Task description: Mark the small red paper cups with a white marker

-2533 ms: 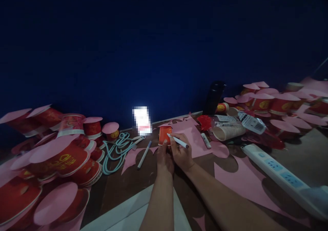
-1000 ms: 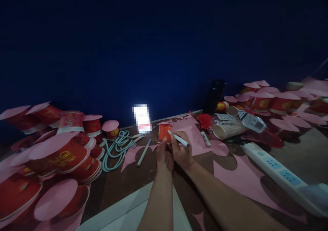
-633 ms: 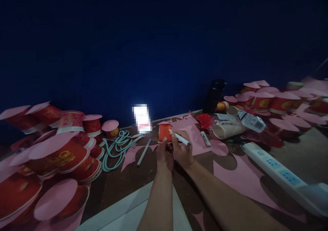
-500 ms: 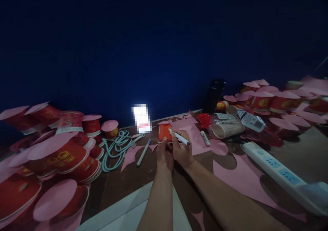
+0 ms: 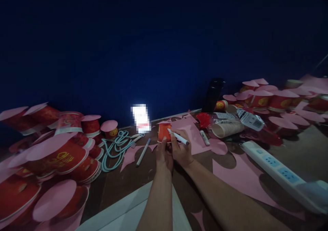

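My left hand (image 5: 164,156) grips a red paper cup (image 5: 163,131) from below, its thumb up against the cup's near side. Between the fingers of my right hand (image 5: 182,148) is a white marker pen (image 5: 179,137), slanting with its tip at the cup's side and its dark end toward the lower right. The cup stands upside down, and a thin pink edge shows along its top. Left of the hands, a second marker (image 5: 143,152) lies on the dark table beside a pink paper scrap (image 5: 129,157).
Many red cups topped with pink discs (image 5: 55,147) crowd the left. A light blue cable (image 5: 112,152) lies near a bright, pixelated screen (image 5: 140,118). To the right are stacked paper cups (image 5: 227,128), a glue stick (image 5: 205,138), a power strip (image 5: 274,173) and cut pink paper (image 5: 241,179).
The pen tip has shifted slightly left along the cup's side. Both hands keep nearly the same position and grip.
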`<state>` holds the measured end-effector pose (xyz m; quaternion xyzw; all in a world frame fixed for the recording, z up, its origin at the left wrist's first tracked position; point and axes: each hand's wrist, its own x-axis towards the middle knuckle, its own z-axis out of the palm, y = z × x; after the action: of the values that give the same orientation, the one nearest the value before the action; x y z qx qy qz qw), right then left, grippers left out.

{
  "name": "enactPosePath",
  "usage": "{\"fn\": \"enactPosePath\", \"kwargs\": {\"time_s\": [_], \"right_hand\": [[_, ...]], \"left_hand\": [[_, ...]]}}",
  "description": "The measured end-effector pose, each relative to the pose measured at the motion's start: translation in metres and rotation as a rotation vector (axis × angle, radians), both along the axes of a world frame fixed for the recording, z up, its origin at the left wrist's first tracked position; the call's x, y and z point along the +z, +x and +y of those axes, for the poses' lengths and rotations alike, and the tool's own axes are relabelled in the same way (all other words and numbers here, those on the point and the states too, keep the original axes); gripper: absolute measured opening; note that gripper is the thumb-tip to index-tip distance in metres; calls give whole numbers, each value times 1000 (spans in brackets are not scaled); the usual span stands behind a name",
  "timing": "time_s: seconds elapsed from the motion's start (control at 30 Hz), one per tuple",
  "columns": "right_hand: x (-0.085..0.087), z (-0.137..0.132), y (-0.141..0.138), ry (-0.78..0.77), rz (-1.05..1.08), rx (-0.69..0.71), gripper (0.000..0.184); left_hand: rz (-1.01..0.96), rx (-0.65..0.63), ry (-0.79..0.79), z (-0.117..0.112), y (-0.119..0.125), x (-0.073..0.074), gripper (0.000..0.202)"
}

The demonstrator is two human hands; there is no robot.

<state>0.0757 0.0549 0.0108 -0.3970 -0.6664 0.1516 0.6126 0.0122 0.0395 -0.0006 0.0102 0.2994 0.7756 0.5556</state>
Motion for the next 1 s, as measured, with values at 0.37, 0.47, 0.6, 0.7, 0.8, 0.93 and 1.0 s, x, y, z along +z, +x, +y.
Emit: {"fn": "enactPosePath", "kwargs": {"time_s": [0.37,0.47,0.6,0.7,0.8,0.93,1.0], "right_hand": [[-1,0,0,2,9,4,19],[0,0,0,0,6,11,20],[0,2,1,10,-27,-3,20],[0,2,2,10,-20,-14,21],[-1,3,2,10,-14,-16,22],[0,3,2,5,-26,-32,21],[0,3,1,7,-20,-33,21]], "left_hand": [[20,-8,13,1,0,-1,21],[12,1,17,1,0,-1,21],[-2,-13,0,1,0,1,20],[-9,-8,-22,1,0,1,18],[-7,-6,-17,2,-1,-1,20],[-5,-21,-18,2,-1,-2,21],[-11,-10,-25,2,0,-2,21]]}}
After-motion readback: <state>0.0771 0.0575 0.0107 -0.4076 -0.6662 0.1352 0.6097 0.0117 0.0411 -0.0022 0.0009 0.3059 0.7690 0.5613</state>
